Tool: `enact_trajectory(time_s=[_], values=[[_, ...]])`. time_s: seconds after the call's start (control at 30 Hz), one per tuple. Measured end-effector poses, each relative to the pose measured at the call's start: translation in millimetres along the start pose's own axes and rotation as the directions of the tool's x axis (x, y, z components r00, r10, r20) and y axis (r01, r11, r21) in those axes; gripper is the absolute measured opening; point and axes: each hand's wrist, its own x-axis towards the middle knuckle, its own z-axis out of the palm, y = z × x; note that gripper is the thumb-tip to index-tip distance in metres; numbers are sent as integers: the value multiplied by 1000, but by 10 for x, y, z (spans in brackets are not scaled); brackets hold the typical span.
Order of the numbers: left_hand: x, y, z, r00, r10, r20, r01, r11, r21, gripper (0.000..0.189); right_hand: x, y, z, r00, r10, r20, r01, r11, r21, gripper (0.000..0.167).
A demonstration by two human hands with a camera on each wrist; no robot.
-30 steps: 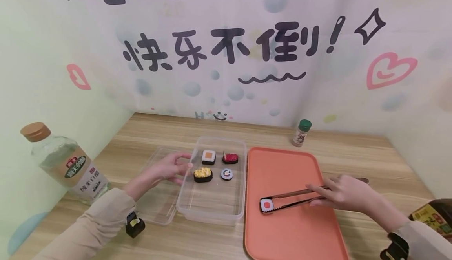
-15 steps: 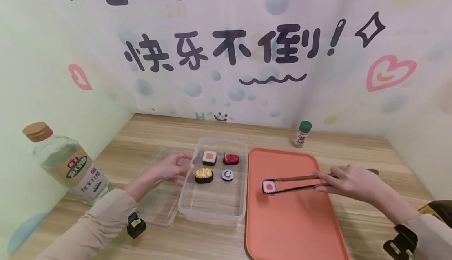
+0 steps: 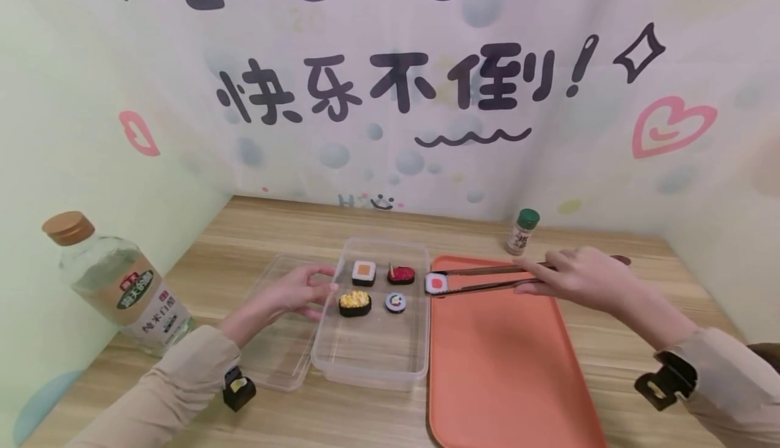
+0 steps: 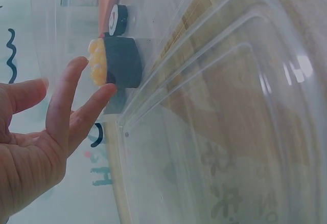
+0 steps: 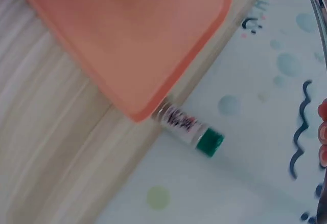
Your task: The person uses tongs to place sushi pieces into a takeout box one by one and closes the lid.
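Up and leftward went the square, black-sided white sushi piece (image 3: 436,283), into the frame's lower middle. I saw the right hand (image 3: 575,279) pinching long dark tongs (image 3: 481,271) clamped on it, the left hand's (image 3: 295,292) fingers apart by the clear plastic box (image 3: 365,346). The piece looked light, firm, best gripped across its sides.

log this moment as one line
right hand: holds tongs | tongs: grip sushi roll | left hand: at box edge | box: four sushi pieces

Sushi roll (image 3: 436,283) white, red centre; tongs (image 3: 481,271) dark brown. Tray (image 3: 502,373) plain orange, box (image 3: 374,348) clear. Table (image 3: 286,228) wood-grained tan, shaker cap (image 3: 527,218) green, bottle cap (image 3: 69,229) brown.
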Motion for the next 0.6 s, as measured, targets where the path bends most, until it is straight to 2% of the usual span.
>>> enact_trajectory(time_s=[0.17, 0.3, 0.43, 0.6], values=[[-3, -16, -13, 1000, 2, 4, -2, 1000, 5, 51, 309, -170, 218, 999, 3, 55, -6, 999, 52, 48], [12, -41, -20, 1000, 4, -6, -4, 1000, -3, 50, 557, -384, 366, 995, -34, 98, 29, 998, 59, 45], [23, -55, -19, 1000, 13, -4, -13, 1000, -1, 51, 766, -602, 457, 977, -94, 189, 91, 996, 24, 43], [35, -70, -15, 1000, 20, 1, -20, 1000, -11, 50, 948, -858, 503, 955, -114, 272, 115, 993, 11, 41]])
